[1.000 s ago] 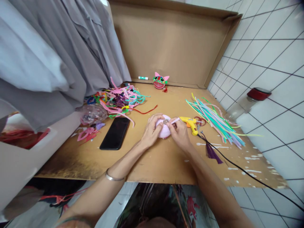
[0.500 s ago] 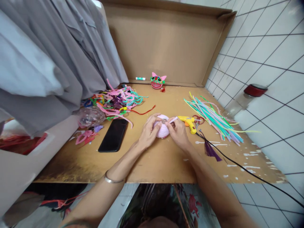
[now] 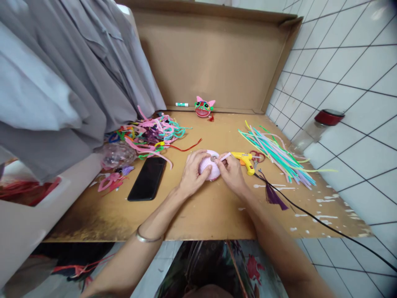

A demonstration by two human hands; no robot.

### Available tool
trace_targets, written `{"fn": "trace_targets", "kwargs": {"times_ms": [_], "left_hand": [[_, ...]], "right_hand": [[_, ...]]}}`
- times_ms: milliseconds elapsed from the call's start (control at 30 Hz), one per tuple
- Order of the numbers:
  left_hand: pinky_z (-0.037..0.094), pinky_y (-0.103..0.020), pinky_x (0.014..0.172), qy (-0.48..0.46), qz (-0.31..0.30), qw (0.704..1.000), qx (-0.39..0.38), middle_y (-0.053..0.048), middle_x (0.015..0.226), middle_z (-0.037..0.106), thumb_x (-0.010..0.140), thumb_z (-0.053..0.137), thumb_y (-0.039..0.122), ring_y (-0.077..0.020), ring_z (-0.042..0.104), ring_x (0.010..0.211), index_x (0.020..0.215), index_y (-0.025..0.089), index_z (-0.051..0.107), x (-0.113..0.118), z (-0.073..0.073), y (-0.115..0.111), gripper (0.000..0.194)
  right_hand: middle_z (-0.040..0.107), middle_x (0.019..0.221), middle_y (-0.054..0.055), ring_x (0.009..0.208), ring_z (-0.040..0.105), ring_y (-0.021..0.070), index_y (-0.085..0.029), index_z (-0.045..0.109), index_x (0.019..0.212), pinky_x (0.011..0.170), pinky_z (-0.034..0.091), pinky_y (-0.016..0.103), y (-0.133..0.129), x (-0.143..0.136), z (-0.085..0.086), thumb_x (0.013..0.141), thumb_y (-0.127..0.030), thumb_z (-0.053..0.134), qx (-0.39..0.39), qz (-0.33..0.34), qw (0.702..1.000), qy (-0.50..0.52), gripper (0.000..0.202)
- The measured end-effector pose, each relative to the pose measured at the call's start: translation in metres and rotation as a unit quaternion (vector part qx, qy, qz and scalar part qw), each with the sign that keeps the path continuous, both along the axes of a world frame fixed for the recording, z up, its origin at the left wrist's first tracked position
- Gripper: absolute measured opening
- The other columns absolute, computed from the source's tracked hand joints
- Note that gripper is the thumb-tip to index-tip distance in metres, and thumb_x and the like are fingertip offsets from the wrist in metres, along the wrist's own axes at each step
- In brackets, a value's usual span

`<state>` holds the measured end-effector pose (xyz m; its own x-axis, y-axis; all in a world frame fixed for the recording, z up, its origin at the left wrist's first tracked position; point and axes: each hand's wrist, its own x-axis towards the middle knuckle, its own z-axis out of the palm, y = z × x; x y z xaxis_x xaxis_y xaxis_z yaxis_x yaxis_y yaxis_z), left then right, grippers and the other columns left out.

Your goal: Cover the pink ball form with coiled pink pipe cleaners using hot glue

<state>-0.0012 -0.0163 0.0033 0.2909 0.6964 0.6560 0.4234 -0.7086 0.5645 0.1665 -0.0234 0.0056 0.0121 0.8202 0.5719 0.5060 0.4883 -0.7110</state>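
Between my hands is a small round ball [image 3: 208, 165] wound with pale lilac pipe cleaner, with a small greyish spot left uncovered at its top. My left hand [image 3: 194, 167] wraps round its left side, thumb across the front. At the top right of the ball, my right hand [image 3: 230, 169] pinches a lilac pipe cleaner [image 3: 226, 156] whose free end sticks out past the fingers. Just right of that hand lies a yellow glue gun [image 3: 245, 159], with red-handled scissors [image 3: 257, 156] beside it.
Colourful pipe cleaners lie in a tangled heap [image 3: 158, 132] at left and a straight bundle [image 3: 276, 153] at right. A black phone [image 3: 147, 179], a purple tassel [image 3: 274, 196], a finished animal-head figure [image 3: 204, 107] and a glass jar [image 3: 318, 128] stand or lie around. The glue gun's cord [image 3: 313, 221] crosses the right side.
The left hand's fingers have shifted slightly on the ball, and its thumb sits lower. The right hand keeps its pinch at the top. The whole view has moved a little.
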Motion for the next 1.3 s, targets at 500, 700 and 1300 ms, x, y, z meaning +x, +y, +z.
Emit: {"fn": "trace_targets", "kwargs": {"times_ms": [500,700,1300], "left_hand": [[0.046,-0.045,0.106,-0.006,-0.011,1.000,-0.014,-0.015,0.130,0.059,0.093,0.052,0.032,-0.0241,0.058,0.121,0.106,0.019,0.060,-0.0014,0.0005,-0.0015,0.020],[0.047,-0.043,0.105,-0.012,-0.011,1.000,0.002,-0.016,0.129,0.060,0.094,0.052,0.032,-0.0237,0.059,0.120,0.104,0.018,0.062,-0.0016,-0.0006,-0.0024,0.020],[0.045,-0.043,0.103,-0.080,-0.003,0.995,-0.063,-0.010,0.118,0.061,0.089,0.051,0.025,-0.0235,0.058,0.115,0.093,0.020,0.057,0.0005,0.0040,-0.0039,0.009]], "right_hand": [[0.064,0.079,0.004,0.073,0.059,0.0184,-0.022,0.055,0.082,0.069,0.048,0.032,-0.0011,-0.0002,-0.0009,0.088,-0.034,0.054,-0.006,-0.021,1.000,-0.004,0.013],[0.063,0.080,0.004,0.071,0.059,0.0179,-0.022,0.055,0.082,0.067,0.048,0.032,-0.0014,-0.0005,-0.0005,0.088,-0.034,0.054,-0.004,-0.023,1.000,-0.007,0.013],[0.064,0.080,0.004,0.072,0.059,0.0185,-0.022,0.055,0.082,0.069,0.048,0.032,-0.0056,-0.0042,0.0031,0.088,-0.033,0.054,0.005,-0.019,1.000,-0.022,0.012]]}}
